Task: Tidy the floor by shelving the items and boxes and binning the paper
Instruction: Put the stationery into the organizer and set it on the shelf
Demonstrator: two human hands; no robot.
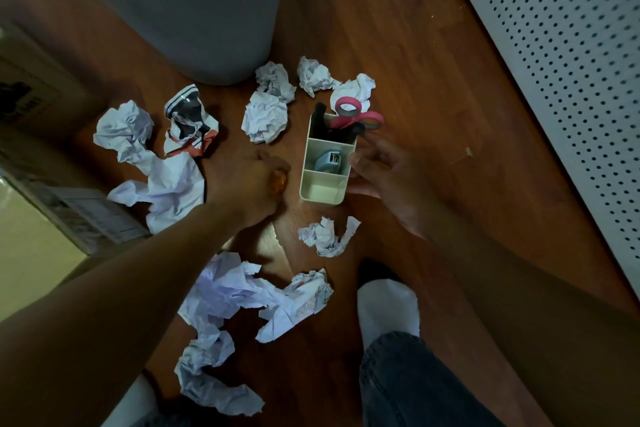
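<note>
A cream desk organizer (pixel 323 192) stands upright on the wooden floor. It holds pink-handled scissors (pixel 356 116), a black item and a small blue stapler (pixel 329 159). My left hand (pixel 249 184) is closed around a small amber object (pixel 278 182), just left of the organizer. My right hand (pixel 384 177) is beside the organizer's right wall, fingers spread, touching or nearly touching it. Several crumpled paper balls lie around, such as one (pixel 265 118) behind the organizer, one (pixel 327 236) in front and a printed one (pixel 190 121) to the left.
A grey bin (pixel 194 10) with a plastic liner stands at the back. Cardboard boxes (pixel 38 94) sit at the left edge. A white perforated panel (pixel 571 45) runs along the right. My socked foot (pixel 388 308) and jeans are at the front.
</note>
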